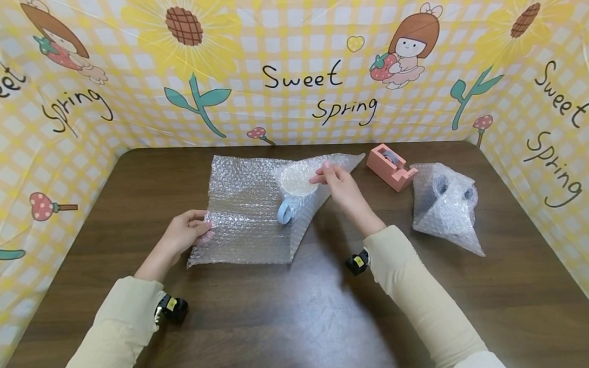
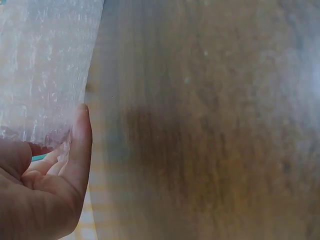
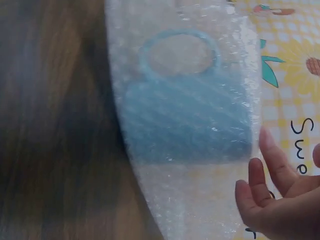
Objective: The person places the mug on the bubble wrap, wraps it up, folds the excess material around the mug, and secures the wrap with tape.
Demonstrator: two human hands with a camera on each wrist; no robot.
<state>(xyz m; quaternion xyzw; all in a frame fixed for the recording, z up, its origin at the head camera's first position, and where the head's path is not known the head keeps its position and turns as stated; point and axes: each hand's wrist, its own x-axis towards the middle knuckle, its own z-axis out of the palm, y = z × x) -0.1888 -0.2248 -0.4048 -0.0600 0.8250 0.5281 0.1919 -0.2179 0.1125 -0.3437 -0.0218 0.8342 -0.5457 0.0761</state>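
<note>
A light-blue mug [image 1: 284, 212] stands on a sheet of bubble wrap [image 1: 245, 204], its handle towards me. The sheet's right part is folded up over the mug's side; in the right wrist view the mug [image 3: 190, 122] shows through the film. My left hand [image 1: 183, 234] pinches the sheet's left edge between thumb and fingers, as the left wrist view also shows for that hand [image 2: 50, 185]. At the mug's upper right, my right hand [image 1: 345, 194] touches the folded wrap with fingers extended. In the right wrist view, that hand's [image 3: 285, 200] fingertips meet the film near the mug's rim.
A pink tape dispenser [image 1: 390, 167] stands right of the wrap. Farther right lies a bubble-wrapped bundle [image 1: 442, 205] with two bluish rings showing through. A printed yellow-checked cloth [image 1: 297, 113] encloses the brown wooden table [image 1: 290, 319] at back and sides.
</note>
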